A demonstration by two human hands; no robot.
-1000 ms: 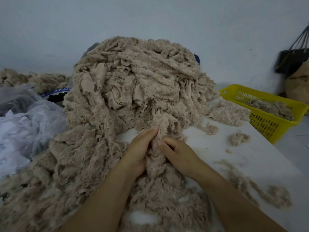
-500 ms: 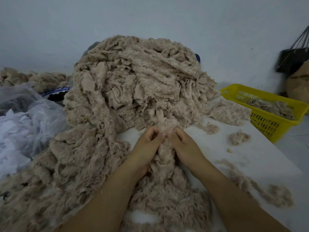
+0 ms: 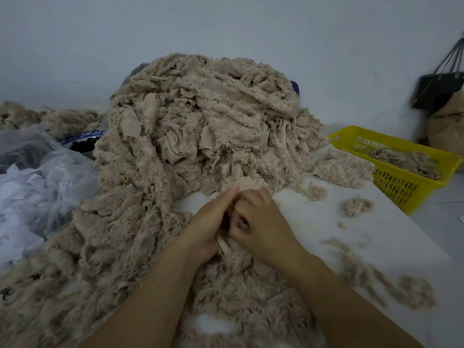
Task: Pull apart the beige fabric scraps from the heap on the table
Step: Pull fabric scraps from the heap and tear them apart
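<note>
**Sorting work, mid-pull:** At a crowded desk, a person works a beige scrap loose from the foot of the heap. The heap rises from the desk's far edge and spills down its left side to the near edge. The left grip and right grip meet at the desk's middle, touching each other, both closed on the same scrap. The left pinches it between thumb and nearly straight fingers, and the right has its fingers curled tight into the fabric. The scrap runs up from between them into the base of the heap, so it appears not yet free.

The step seems to call for the hands to part sideways, low over the desk, holding close to where the pieces cling. A long haul toward the near edge would likely drag more of the heap down. The fleecy stuff will probably stretch and shed before it gives.

Open room lies to the right, where bare desk shows out to the right edge. It is broken only by small tufts and a trail of fluff toward the near right. A yellow basket holding some scraps sits just beyond the far right corner. On the left, the heap and the plastic bags past the left edge leave little room.
</note>
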